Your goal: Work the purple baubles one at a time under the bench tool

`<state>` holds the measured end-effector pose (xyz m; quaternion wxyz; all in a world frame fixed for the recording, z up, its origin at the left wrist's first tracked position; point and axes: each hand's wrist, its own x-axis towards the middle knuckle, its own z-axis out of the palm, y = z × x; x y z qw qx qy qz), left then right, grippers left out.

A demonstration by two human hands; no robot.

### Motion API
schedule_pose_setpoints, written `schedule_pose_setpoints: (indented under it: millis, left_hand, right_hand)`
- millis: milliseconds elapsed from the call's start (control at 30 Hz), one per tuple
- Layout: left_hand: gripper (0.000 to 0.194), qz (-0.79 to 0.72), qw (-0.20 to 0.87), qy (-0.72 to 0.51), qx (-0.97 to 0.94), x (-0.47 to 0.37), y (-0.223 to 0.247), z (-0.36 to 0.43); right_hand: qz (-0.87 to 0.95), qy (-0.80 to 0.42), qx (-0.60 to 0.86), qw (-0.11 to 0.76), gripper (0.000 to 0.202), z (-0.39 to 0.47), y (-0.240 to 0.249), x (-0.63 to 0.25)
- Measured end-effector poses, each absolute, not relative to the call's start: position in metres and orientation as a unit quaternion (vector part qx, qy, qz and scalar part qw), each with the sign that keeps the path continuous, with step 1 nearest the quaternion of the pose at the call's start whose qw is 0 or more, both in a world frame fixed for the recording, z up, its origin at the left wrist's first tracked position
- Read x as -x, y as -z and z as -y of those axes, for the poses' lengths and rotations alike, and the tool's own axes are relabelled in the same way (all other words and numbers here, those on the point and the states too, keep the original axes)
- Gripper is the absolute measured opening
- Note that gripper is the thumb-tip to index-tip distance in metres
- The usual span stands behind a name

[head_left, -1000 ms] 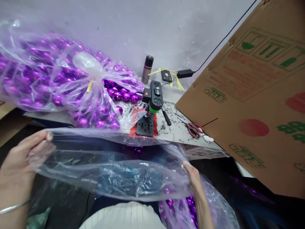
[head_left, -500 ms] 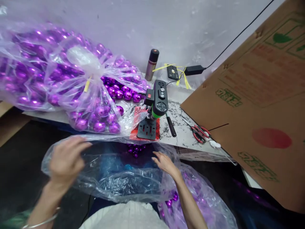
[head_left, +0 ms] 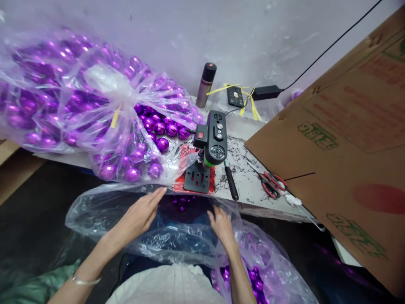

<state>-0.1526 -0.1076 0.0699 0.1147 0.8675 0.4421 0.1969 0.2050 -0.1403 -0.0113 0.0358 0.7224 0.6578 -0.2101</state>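
Note:
A clear plastic bag (head_left: 95, 211) lies wide-mouthed over my lap, just below the table edge. Inside it sits a small heap of purple shiny balls (head_left: 182, 203). My left hand (head_left: 144, 213) reaches over the bag's mouth with fingers stretched out, tips close to the bag's far rim and the table edge; it holds nothing visible. At the bag's right side my right hand (head_left: 221, 223) points inward, fingers apart and no ball in them. Beyond both hands, a small black machine (head_left: 217, 139) with a slotted base plate (head_left: 196, 178) stands on a red sheet (head_left: 180, 183).
A tied bag of purple balls (head_left: 63, 97) fills the table's left, with loose balls (head_left: 163, 145) beside it. Red-handled scissors (head_left: 270, 184), a spray can (head_left: 206, 84) and a large carton (head_left: 332, 169) stand or lie around. Another bag of balls (head_left: 268, 261) is at my right.
My left hand has moved right and forward, from the bag's left side to over its mouth. My right hand has shifted slightly down, and the view has turned a little.

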Motion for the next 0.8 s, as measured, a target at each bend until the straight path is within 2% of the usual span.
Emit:
schedule_pose_setpoints:
  millis: [167,300,433,533,800]
  left_hand:
    - [0.037,-0.362,0.156,-0.273,-0.878,0.146,-0.145,0.083]
    - [0.033,-0.475,0.073,-0.296,-0.826,0.13,-0.17,0.007]
    - [0.037,-0.633,0.045,-0.097,-0.767,0.103,-0.168,-0.065]
    - [0.043,-0.679,0.06,0.003,-0.732,0.085,-0.161,-0.096]
    - [0.058,-0.672,0.113,-0.007,-0.732,0.08,-0.126,-0.118]
  right_hand:
    - [-0.707,0.314,-0.633,-0.034,0.049,0.152,-0.003,-0.17]
    - [-0.737,0.329,-0.588,-0.045,0.045,0.137,-0.022,-0.142]
    - [-0.765,0.309,-0.562,-0.054,0.042,0.127,-0.028,-0.124]
    - [-0.772,0.303,-0.557,-0.051,0.042,0.129,-0.025,-0.121]
    - [-0.759,0.303,-0.576,0.013,0.043,0.148,-0.013,-0.11]
